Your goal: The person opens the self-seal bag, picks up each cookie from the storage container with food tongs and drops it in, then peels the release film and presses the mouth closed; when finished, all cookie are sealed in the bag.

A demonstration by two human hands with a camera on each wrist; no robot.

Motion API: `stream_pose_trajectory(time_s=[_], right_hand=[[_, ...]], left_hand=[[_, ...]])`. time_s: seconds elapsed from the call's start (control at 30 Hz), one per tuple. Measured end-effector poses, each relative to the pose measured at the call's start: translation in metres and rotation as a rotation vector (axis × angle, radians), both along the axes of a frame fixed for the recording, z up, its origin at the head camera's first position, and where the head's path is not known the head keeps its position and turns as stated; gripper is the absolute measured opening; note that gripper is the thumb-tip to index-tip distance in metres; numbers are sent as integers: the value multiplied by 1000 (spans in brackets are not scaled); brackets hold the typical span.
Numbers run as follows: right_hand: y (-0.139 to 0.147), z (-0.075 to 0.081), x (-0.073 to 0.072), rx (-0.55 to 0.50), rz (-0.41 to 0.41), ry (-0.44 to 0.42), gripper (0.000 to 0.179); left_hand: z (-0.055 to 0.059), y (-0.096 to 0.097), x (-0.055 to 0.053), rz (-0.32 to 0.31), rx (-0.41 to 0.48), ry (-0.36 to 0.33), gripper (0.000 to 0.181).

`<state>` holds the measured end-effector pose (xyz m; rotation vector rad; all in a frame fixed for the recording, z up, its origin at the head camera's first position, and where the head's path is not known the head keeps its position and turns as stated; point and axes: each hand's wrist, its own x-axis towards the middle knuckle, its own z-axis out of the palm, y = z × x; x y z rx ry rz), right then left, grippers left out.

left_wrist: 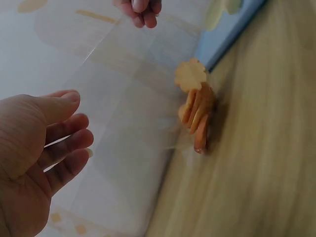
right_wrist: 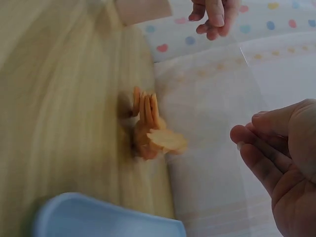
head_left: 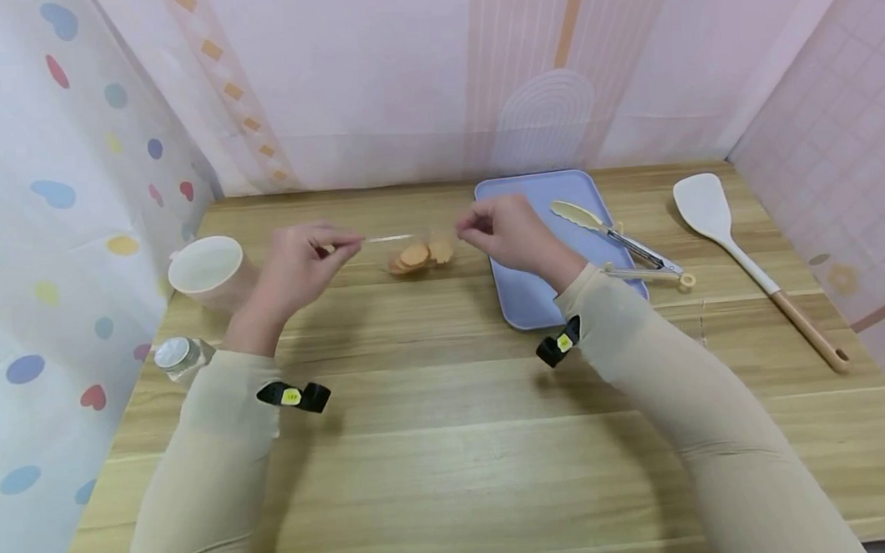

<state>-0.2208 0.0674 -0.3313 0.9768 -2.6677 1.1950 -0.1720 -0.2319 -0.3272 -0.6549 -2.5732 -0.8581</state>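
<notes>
A clear plastic bag (left_wrist: 123, 98) with several orange-brown biscuits (head_left: 414, 255) at its bottom hangs between the two hands over the far middle of the table. My left hand (head_left: 302, 263) pinches the bag's left top corner between thumb and fingers. The right hand (head_left: 511, 233) pinches the opposite top corner, beside the blue tray (head_left: 522, 301). In the right wrist view, the biscuits (right_wrist: 148, 123) lie bunched, and one with a scalloped edge faces outward. The film is so transparent that much of its outline is hard to see.
Tongs (head_left: 624, 242) with cream tips lie across the tray. On the right rests a white spatula (head_left: 709, 204) with a wooden handle end. A white cup (head_left: 205, 268) and a small jar with a silvery lid (head_left: 176, 354) stand at the left, near the left forearm.
</notes>
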Motion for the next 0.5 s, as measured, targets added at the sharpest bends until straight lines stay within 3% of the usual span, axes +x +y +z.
stream_pose_trajectory(time_s=[0.27, 0.4, 0.5], right_hand=[[13, -20, 36, 72, 160, 49, 7], [16, -33, 51, 141, 232, 91, 9], [18, -44, 60, 197, 276, 96, 9]], left_hand=[[-22, -2, 44, -175, -88, -67, 12], [-38, -3, 57, -267, -132, -98, 13], [-48, 0, 66, -310, -212, -84, 14]])
